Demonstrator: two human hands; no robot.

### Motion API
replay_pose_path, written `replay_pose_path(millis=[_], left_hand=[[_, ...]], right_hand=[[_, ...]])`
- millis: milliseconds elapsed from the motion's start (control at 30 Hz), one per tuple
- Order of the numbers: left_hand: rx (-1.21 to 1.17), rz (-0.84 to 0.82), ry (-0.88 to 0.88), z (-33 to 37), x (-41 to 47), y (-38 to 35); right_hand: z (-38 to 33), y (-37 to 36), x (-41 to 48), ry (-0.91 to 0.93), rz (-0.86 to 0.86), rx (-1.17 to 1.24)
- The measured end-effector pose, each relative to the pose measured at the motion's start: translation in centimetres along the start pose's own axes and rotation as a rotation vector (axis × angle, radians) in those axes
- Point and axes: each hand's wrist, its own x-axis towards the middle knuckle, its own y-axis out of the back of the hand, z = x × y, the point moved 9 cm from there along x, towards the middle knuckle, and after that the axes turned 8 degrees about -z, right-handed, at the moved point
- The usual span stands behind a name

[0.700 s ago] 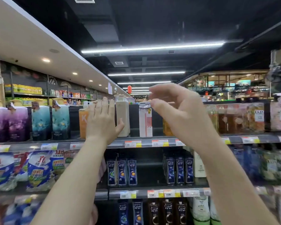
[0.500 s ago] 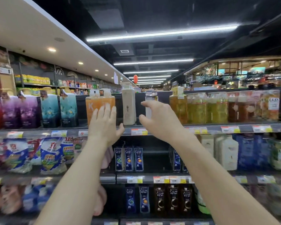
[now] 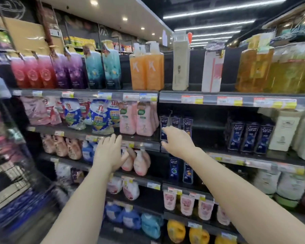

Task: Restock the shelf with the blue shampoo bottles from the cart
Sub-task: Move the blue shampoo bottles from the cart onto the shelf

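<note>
In front of the right hand [image 3: 179, 141], on the middle shelf [image 3: 227, 158], three blue shampoo bottles [image 3: 176, 121] stand upright in a tight row. They are slim and dark navy, almost black in the shade of the shelf. Each has the white word CLEAR near the top and a lighter blue patch lower down.

The right hand reaches to the leftmost of the three. Its forefinger lies across the front of the bottle and its thumb curves up beneath, making a C shape. Whether they actually clamp the bottle cannot be told from this angle.

To the right of that hand, well apart from the first row, another trio of blue bottles [image 3: 250, 137] of the same look stands on the same shelf. Tall white bottles [image 3: 282, 131] stand just beyond them. Under the right wrist, one shelf down, a pair of blue bottles [image 3: 173, 167] stands side by side.

The left hand [image 3: 109, 154] is spread flat with its fingers straight and slightly apart, and it holds nothing. It hangs before the shelf edge, where price tags sit. Pink bottles [image 3: 136, 120] stand just above its fingertips, and pink pump bottles [image 3: 139, 164] lie beside its thumb. High above both hands, on the top shelf, are two orange bottles [image 3: 146, 71] marked K.
</note>
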Motion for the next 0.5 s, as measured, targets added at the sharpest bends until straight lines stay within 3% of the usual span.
replay_pose_path(millis=[167, 500], left_hand=[[0.042, -0.153, 0.188, -6.2, -4.2, -7.5], [0.049, -0.343, 0.389, -18.5, -12.9, -15.5]], right_hand=[[-6.3, -7.7, 1.5, 0.182, -0.058, 0.026], [-22.9, -22.4, 2.7, 0.425, -0.278, 0.167]])
